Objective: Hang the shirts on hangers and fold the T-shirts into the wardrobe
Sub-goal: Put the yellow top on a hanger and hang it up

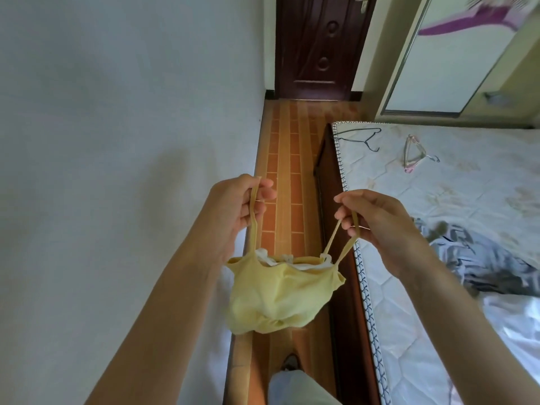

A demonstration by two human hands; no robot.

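Note:
A small yellow strap top [277,296] with a white lining hangs in the air over the floor strip between wall and bed. My left hand [236,209] grips its left strap, fingers curled round it. My right hand [377,220] pinches the right strap at about the same height. On the mattress [467,182] lie a dark wire hanger [361,138] and a bundle of pink and pale hangers [415,153]. A grey crumpled garment [473,258] and a white one [514,325] lie on the bed at the right.
A white wall [117,141] runs close on the left. The narrow tiled floor [289,159] leads to a dark wooden door [318,45]. The wardrobe's sliding door [455,54] stands beyond the bed's far end. The bed's dark wooden side rail [339,258] is beside my legs.

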